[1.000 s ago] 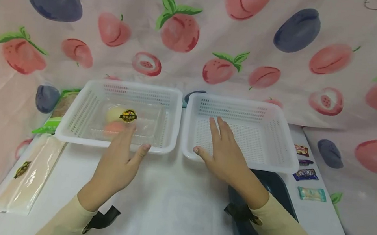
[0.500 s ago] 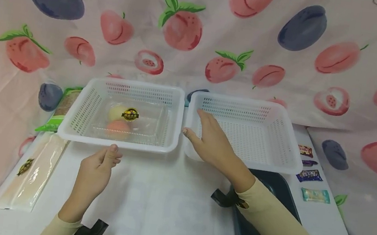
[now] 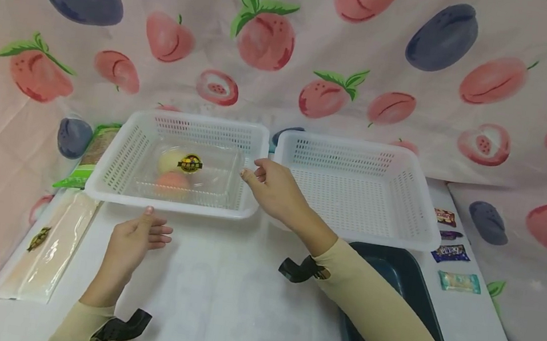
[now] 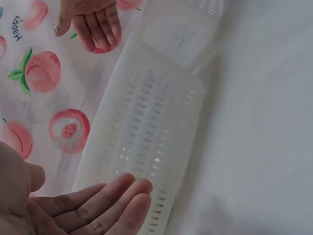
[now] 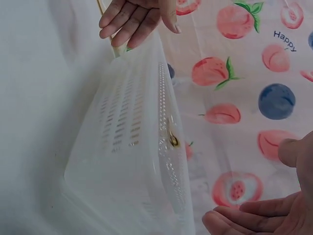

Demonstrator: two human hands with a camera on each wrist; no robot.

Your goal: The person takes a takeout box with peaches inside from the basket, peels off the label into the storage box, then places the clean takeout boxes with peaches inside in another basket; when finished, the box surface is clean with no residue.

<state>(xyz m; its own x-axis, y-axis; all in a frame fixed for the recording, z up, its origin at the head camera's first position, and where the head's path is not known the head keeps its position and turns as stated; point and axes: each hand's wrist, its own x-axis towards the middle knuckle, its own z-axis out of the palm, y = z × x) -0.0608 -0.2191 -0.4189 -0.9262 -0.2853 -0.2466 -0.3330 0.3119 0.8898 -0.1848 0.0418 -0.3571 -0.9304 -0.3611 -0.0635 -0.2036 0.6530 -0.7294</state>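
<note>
A clear fruit box [image 3: 193,174] sits in the left basket [image 3: 110,186]; the right hand [image 3: 273,189], grip released, reaches its edge and should take it squarely, left hand [image 3: 131,241] relaxed nearby.

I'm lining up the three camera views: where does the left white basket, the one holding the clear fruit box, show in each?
Head: left basket, left of centre, beside the empty basket.
Left wrist: its slotted wall runs diagonally through the middle, above the left hand.
Right wrist: fills the lower centre, below the left hand.
Shared landmark: the peach-print cloth.
</note>
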